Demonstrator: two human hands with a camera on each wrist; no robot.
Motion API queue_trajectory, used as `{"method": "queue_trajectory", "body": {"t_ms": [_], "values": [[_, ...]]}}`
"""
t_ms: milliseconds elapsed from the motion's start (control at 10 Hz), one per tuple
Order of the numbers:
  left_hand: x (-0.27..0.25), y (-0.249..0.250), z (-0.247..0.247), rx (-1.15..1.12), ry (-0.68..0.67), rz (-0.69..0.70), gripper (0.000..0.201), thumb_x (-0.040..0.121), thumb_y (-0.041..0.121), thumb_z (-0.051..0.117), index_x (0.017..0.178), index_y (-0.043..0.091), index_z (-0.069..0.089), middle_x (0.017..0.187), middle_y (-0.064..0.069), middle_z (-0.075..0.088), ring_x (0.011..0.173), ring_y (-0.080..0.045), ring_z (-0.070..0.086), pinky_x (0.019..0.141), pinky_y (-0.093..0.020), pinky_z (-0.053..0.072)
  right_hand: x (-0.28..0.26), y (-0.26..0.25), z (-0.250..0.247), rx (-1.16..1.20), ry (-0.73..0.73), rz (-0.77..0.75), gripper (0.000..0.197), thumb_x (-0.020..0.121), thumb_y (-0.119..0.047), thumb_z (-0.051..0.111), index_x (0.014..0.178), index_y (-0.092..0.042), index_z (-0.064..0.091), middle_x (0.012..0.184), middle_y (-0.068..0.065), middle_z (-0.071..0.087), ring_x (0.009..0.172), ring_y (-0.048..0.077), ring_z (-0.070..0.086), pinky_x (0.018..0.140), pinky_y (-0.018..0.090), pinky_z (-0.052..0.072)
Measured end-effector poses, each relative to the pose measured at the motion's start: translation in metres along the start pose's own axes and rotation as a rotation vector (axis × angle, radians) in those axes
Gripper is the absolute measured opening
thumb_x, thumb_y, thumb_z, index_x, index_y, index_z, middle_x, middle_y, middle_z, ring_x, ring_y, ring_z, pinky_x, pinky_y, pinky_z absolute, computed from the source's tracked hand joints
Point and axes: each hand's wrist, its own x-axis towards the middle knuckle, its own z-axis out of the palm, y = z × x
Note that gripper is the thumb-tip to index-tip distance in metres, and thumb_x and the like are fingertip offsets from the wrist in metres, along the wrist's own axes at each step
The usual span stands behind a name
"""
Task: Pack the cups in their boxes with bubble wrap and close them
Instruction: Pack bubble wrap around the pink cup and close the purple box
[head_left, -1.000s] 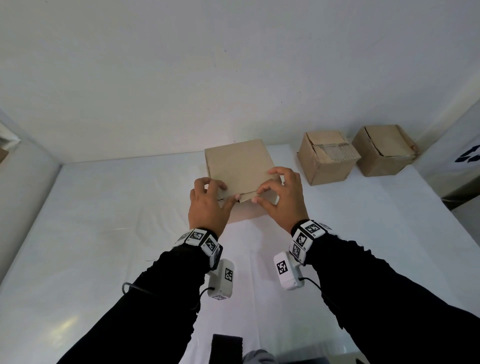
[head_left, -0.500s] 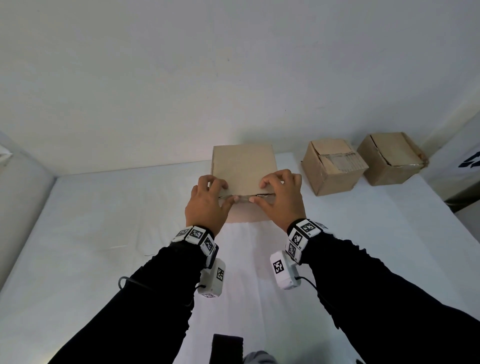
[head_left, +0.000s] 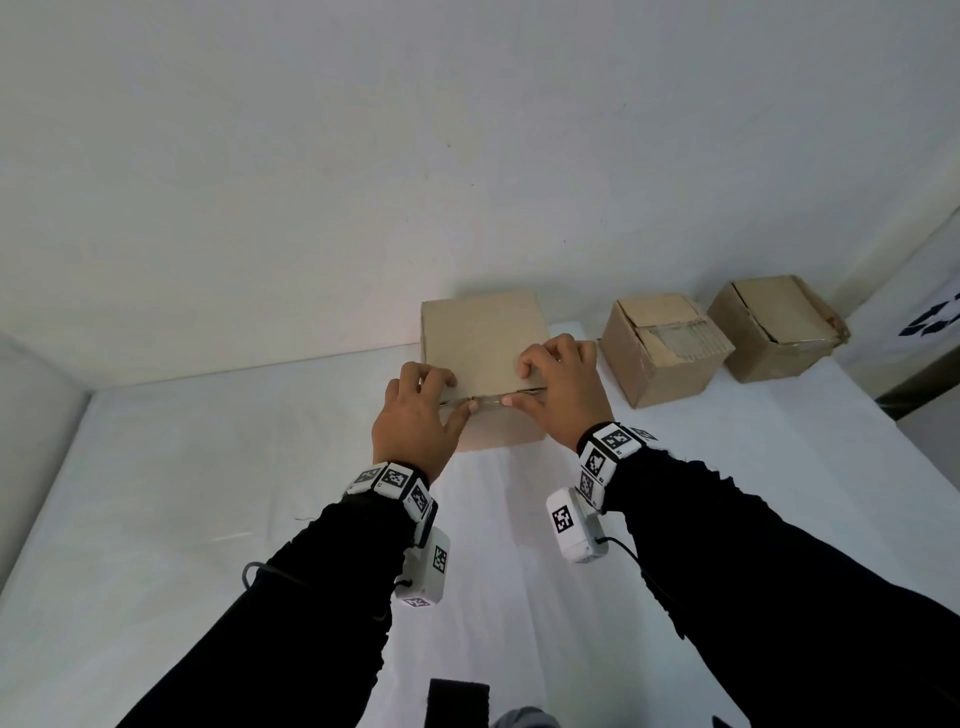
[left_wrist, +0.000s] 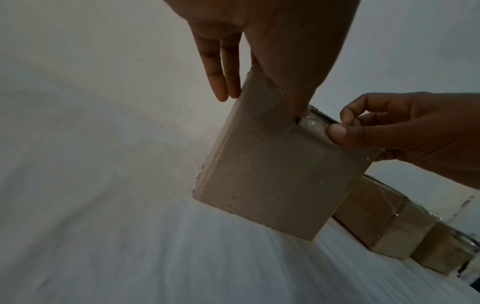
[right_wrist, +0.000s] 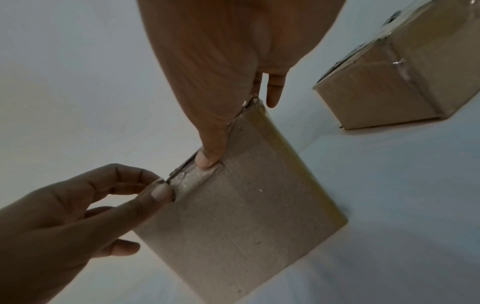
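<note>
A plain cardboard box (head_left: 483, 338) stands on the white table (head_left: 208, 467), its lid lying flat. My left hand (head_left: 447, 395) and right hand (head_left: 524, 379) both grip its near top edge, fingers curled over the lid and thumbs on the front face. In the left wrist view the box (left_wrist: 272, 181) has a short strip of clear tape (left_wrist: 313, 125) at that edge, between the two thumbs. The right wrist view shows the box (right_wrist: 246, 216) with the same tape (right_wrist: 192, 179) under my right thumb. No cup or bubble wrap shows.
Two more closed cardboard boxes (head_left: 665, 348) (head_left: 774, 327) stand to the right along the back wall. A white surface with a dark printed mark (head_left: 930, 322) rises at the far right. A low white wall bounds the table on the left.
The box has turned square to me and its lid has come down flat. Both hands stayed at the front edge, thumbs now closer together.
</note>
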Motion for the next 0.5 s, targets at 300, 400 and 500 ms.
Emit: {"method": "queue_trajectory", "body": {"t_ms": [300,400,500], "values": [[-0.057,-0.014,-0.022,0.062,-0.116,0.141,0.038,0.084,0.034,0.065,0.121,0.029,0.056,0.14,0.013,0.043,0.102,-0.015,0.06,0.067,-0.032,0.055,-0.054,-0.004,-0.039,0.028,-0.138,-0.083,0.028,0.085,-0.03,0.066,0.112,-0.021,0.065,0.123,-0.003,0.059,0.116,0.018,0.052,0.094,0.039,0.045],[-0.082,-0.018,-0.037,0.034,-0.066,0.135,0.018,0.085,0.045,0.056,0.101,0.038,0.062,0.112,0.02,0.059,0.092,-0.005,0.06,0.068,-0.032,0.056,-0.06,-0.014,-0.088,0.311,-0.18,-0.05,0.011,0.088,-0.029,0.067,0.099,-0.026,0.07,0.099,-0.014,0.07,0.096,0.0,0.062,0.09,0.035,0.051],[-0.131,-0.031,-0.06,-0.085,0.007,0.039,0.02,0.081,0.052,0.055,0.098,0.043,0.062,0.085,0.028,0.061,0.076,0.01,0.056,0.067,-0.02,0.051,-0.061,-0.046,-0.174,0.524,-0.102,-0.199,0.013,0.088,-0.026,0.07,0.101,-0.025,0.07,0.099,-0.017,0.071,0.099,0.001,0.064,0.092,0.029,0.051]]}}
